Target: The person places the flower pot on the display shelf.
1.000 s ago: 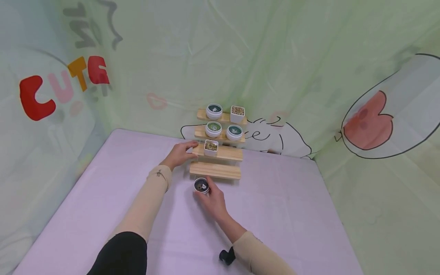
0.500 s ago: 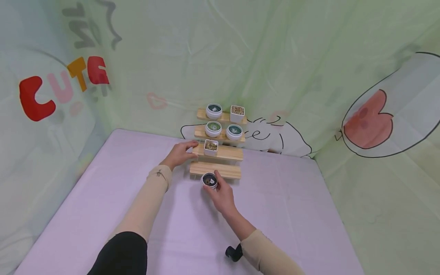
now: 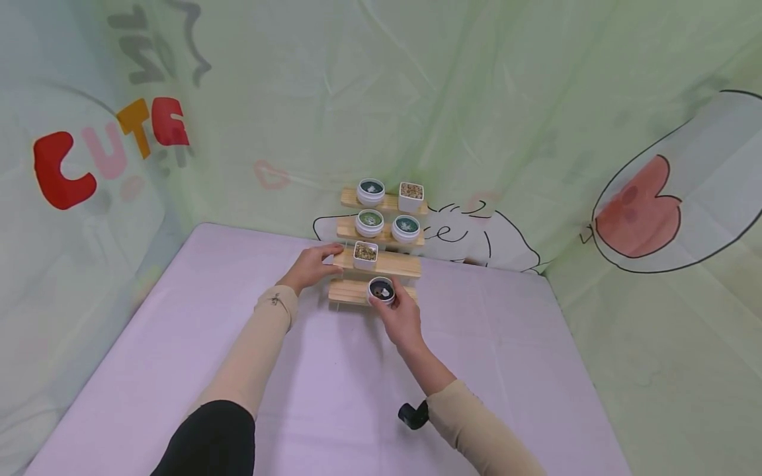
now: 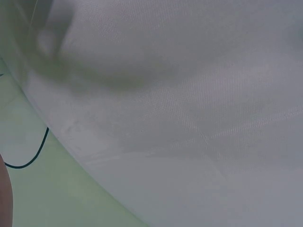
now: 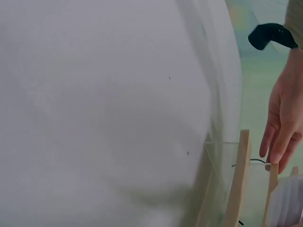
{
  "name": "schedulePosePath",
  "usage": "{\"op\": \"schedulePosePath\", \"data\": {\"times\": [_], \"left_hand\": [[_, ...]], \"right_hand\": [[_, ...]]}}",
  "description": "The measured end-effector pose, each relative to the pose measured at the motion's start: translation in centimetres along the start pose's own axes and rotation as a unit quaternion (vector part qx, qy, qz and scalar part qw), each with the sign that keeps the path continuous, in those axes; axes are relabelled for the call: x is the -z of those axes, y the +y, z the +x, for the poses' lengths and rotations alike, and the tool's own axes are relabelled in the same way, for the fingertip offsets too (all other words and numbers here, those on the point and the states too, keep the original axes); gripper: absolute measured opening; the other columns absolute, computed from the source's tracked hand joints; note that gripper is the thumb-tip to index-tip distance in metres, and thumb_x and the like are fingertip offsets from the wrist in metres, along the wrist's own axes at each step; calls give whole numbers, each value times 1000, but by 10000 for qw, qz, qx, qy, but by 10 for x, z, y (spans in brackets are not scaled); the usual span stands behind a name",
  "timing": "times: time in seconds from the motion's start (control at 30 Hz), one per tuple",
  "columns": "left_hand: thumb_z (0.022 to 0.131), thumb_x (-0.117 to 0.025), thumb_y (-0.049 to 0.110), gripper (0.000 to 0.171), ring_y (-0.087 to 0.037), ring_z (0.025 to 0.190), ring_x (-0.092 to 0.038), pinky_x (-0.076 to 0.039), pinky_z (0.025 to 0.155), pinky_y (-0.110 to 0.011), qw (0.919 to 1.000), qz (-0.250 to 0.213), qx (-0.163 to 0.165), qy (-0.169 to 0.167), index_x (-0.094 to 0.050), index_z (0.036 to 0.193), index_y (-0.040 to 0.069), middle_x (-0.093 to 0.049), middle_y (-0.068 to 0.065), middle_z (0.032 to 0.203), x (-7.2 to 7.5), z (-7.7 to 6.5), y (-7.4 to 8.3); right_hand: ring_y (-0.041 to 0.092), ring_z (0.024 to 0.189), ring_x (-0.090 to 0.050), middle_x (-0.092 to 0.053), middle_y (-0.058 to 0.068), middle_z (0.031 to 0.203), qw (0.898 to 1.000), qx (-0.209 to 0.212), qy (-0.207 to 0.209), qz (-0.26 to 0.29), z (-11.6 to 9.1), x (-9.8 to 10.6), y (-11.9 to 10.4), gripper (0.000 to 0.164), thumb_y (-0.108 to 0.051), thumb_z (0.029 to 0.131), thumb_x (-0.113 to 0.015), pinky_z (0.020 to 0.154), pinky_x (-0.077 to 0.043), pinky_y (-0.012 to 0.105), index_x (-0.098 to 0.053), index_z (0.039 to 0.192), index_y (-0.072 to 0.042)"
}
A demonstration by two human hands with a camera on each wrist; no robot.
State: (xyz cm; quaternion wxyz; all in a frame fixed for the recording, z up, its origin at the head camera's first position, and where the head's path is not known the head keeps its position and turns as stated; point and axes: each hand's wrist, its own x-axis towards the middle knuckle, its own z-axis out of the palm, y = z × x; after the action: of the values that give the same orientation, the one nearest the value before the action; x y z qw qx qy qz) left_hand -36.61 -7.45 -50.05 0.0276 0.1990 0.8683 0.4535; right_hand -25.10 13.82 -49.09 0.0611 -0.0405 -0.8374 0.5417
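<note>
In the head view, my right hand (image 3: 403,317) pinches a small round white pot (image 3: 381,302) with a dark patterned top. The pot is over the lowest step (image 3: 348,291) of a wooden tiered stand; I cannot tell whether it touches. My left hand (image 3: 311,268) grips the left end of the third step (image 3: 395,264), beside a square white pot (image 3: 365,255) with a speckled filling. The right wrist view also has the left hand (image 5: 286,113), its fingers at a wooden step's end (image 5: 273,184). In the left wrist view, mostly pale cloth shows.
On the second step stand a green-topped round pot (image 3: 370,223) and a teal-topped one (image 3: 407,228). The top step bears a dark-topped round pot (image 3: 371,192) and a square pot (image 3: 411,196). A lilac cloth (image 3: 506,370) covers the table; a green printed curtain (image 3: 512,119) hangs behind.
My right hand has carried the round pot forward and to the right, from in front of the stand to over its lowest step. The left hand has stayed on the stand.
</note>
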Motion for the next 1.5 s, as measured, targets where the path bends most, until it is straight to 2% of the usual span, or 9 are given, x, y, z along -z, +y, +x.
{"op": "schedulePosePath", "data": {"times": [0.3, 0.5, 0.77, 1.03, 1.5], "left_hand": [[87, -75, 14, 57, -32, 136, -42, -37, 115, -37, 9999, 35, 1, -108, -54, 137, -1, -47, -15, 146, 1, 0, -2], [87, -75, 13, 57, -32, 137, -41, -36, 115, -36, 9999, -68, 71, -121, -53, 138, -1, -46, -15, 147, 0, 0, -3], [86, -76, 13, 57, -32, 137, -41, -37, 115, -36, 9999, -40, 72, -122, -54, 137, -1, -46, -14, 147, 0, 1, -4], [86, -76, 14, 57, -31, 137, -42, -37, 115, -36, 9999, 21, 103, -79, -54, 138, 1, -47, -13, 147, 0, 2, -8], [87, -76, 15, 57, -31, 137, -42, -37, 115, -36, 9998, 59, 123, -114, -54, 138, 2, -46, -13, 148, 3, 0, -6]], "right_hand": [[28, 138, -40, -37, 17, 153, 9994, -132, 286, -110, 28, 15, -3, 74, -19, 89, -72, 112, -39, 35, -34, 150, 1], [28, 138, -40, -39, 18, 151, 9984, -193, 421, -320, 44, 21, 0, 74, -23, 90, -70, 115, -37, 37, -34, 150, -1], [29, 133, -46, -45, 21, 146, 9979, -72, 512, -380, 52, 21, 0, 72, -23, 90, -71, 113, -39, 38, -37, 149, -1], [29, 134, -45, -43, 22, 147, 9979, -99, 553, -332, 60, 19, -3, 75, -25, 90, -71, 114, -38, 38, -34, 150, -1], [30, 137, -40, -41, 22, 149, 9974, -62, 554, -463, 68, 14, -4, 80, -27, 90, -70, 117, -32, 38, -27, 153, -1]]}}
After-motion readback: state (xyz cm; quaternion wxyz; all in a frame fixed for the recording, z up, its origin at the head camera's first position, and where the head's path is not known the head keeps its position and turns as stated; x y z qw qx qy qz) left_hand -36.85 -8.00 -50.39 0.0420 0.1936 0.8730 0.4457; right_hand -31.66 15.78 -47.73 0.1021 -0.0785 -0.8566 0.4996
